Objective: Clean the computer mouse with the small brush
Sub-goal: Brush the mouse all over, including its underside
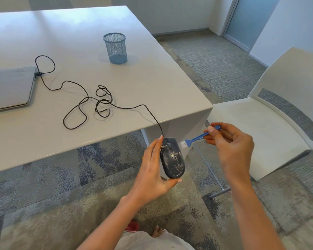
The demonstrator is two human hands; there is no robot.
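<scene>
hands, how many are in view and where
2. The left hand holds the dusty mouse at centre; the right hand, just right of it, pinches the small blue brush.

The laptop [9, 87] lies at the left on the table [79, 33], the cup [115, 48] behind it to the right, the cable [101, 101] coiled between. The mouse [173, 157] is before the table edge, the brush [195, 137] just right of it, the chair [251, 120] further right.
</scene>
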